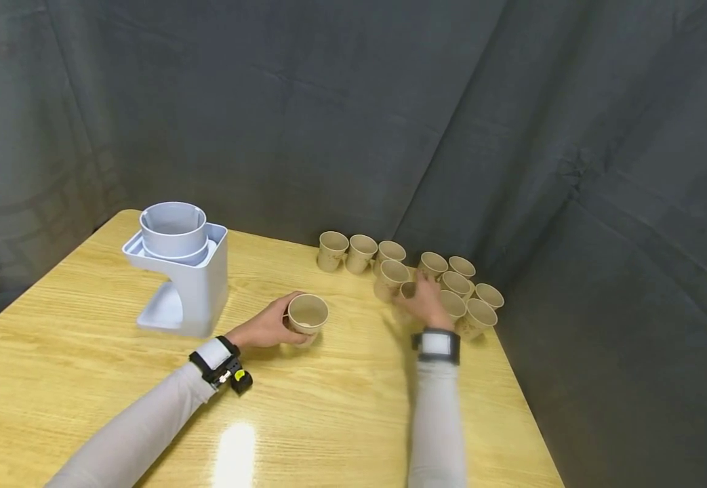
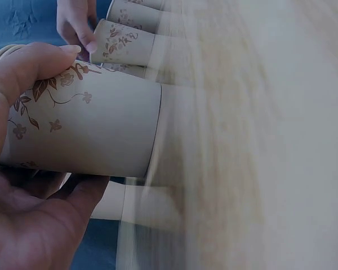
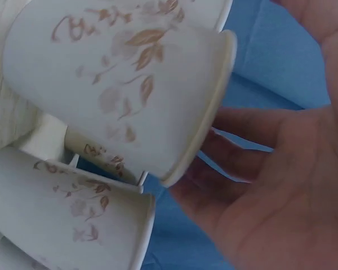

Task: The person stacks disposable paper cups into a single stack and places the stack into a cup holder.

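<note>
My left hand (image 1: 270, 325) grips a beige paper cup (image 1: 308, 313) around its side, mouth up, to the right of the white stand. Brown flowers and leaves are printed on this cup, and its base is right at the tabletop in the left wrist view. Among the cups at the right, my right hand (image 1: 428, 303) reaches out with the palm facing a nearby cup (image 1: 408, 290). In the right wrist view its loosely extended fingers (image 3: 242, 121) lie right behind the rim of a printed cup (image 3: 124, 90), and the palm is apart from it.
A white stand (image 1: 203, 298) with a round white container (image 1: 173, 230) on top is at the left. Several upright paper cups (image 1: 331, 252) line the back of the wooden table (image 1: 304, 420), with more cups (image 1: 478, 318) clustered by its right edge. Dark curtains (image 1: 304, 122) hang behind.
</note>
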{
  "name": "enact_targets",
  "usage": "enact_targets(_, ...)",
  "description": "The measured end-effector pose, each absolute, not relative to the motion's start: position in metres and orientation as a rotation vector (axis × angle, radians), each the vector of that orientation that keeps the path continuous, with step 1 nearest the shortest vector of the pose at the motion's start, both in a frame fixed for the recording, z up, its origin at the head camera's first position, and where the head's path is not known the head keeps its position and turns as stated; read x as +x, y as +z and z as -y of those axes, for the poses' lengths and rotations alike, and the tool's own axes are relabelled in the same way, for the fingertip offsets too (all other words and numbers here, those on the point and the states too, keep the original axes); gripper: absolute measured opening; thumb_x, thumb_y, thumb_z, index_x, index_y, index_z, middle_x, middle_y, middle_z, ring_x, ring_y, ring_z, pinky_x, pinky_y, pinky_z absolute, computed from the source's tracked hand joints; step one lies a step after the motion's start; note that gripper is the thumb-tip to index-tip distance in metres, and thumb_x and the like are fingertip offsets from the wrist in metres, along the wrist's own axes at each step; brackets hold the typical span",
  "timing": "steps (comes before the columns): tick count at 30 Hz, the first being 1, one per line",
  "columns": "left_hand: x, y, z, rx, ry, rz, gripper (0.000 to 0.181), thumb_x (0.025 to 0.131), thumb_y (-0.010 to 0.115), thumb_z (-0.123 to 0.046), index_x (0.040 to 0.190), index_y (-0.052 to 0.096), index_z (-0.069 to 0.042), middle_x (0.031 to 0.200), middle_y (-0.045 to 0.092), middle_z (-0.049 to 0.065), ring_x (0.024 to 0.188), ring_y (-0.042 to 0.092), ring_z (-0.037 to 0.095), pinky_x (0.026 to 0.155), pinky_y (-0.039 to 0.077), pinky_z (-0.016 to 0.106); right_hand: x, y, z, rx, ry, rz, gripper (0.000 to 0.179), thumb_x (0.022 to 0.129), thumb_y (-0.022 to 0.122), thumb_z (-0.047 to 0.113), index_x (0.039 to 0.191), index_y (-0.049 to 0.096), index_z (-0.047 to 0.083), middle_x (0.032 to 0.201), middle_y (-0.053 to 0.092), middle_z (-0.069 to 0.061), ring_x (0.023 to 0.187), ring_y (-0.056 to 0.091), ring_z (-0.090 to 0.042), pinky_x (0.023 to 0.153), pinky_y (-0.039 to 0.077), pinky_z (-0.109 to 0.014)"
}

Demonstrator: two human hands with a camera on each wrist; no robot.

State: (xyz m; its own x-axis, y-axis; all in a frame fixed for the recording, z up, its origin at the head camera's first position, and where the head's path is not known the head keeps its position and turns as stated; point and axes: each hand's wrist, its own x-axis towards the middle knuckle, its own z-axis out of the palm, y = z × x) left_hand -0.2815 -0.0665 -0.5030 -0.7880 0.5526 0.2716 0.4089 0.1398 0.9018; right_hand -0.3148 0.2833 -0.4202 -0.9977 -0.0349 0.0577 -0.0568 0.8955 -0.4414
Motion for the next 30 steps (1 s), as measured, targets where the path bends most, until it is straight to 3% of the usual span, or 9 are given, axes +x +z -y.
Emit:
enact_targets(5, -0.2808, -0.5032, 0.067, 0.963, 1.723, -2.284, 0.072, 0.077, 0.087, -0.006, 0.139, 0.051, -0.003, 0.129, 0.062, 0.015, 0.12, 0.058, 0.032, 0.105, 0.048, 0.047, -0.3129, -0.421, -0.2869, 0.074, 0.699, 3.07, 0.103, 0.089, 0.074, 0.033, 0.161, 0.009, -0.004, 0.163, 0.011, -0.035, 0.149, 0.011, -0.056, 0.118, 0.019, -0.068)
enact_targets(8, -0.2815, -0.5038, 0.0671, 0.953, 1.721, -2.278, 0.073, 0.077, 0.088, -0.006, 0.139, 0.051, -0.003, 0.13, 0.061, 0.014, 0.121, 0.058, 0.031, 0.105, 0.048, 0.047, -0.3124, -0.4208, -0.2883, 0.074, 0.695, 3.085, 0.096, 0.089, 0.073, 0.027, 0.16, 0.015, -0.003, 0.162, 0.012, -0.036, 0.148, 0.013, -0.057, 0.116, 0.021, -0.069)
enact_targets(14, -0.2824, -0.5039, 0.0681, 0.964, 1.715, -2.281, 0.074, 0.077, 0.089, -0.01, 0.14, 0.051, -0.004, 0.13, 0.062, 0.013, 0.12, 0.058, 0.029, 0.105, 0.047, 0.044, -0.3113, -0.418, -0.2888, 0.078, 0.715, 3.068, 0.077, 0.086, 0.072, 0.012, 0.151, 0.036, -0.007, 0.156, 0.026, -0.035, 0.143, 0.025, -0.055, 0.115, 0.028, -0.067)
enact_targets(21, -0.2822, -0.5039, 0.0685, 0.987, 1.71, -2.288, 0.073, 0.078, 0.088, -0.011, 0.139, 0.05, -0.003, 0.129, 0.061, 0.015, 0.119, 0.058, 0.029, 0.103, 0.05, 0.04, -0.3125, -0.4206, -0.2882, 0.113, 0.721, 3.062, 0.067, 0.082, 0.076, 0.008, 0.142, 0.05, -0.008, 0.14, 0.05, -0.031, 0.134, 0.038, -0.051, 0.113, 0.034, -0.062)
enact_targets(30, -0.2813, -0.5024, 0.0689, 0.97, 1.705, -2.286, 0.073, 0.078, 0.088, -0.009, 0.14, 0.049, -0.002, 0.13, 0.061, 0.015, 0.121, 0.058, 0.03, 0.104, 0.048, 0.042, -0.3105, -0.4201, -0.2861, 0.15, 0.838, 3.053, 0.062, 0.082, 0.078, 0.008, 0.137, 0.054, -0.007, 0.131, 0.059, -0.027, 0.122, 0.056, -0.042, 0.107, 0.045, -0.055)
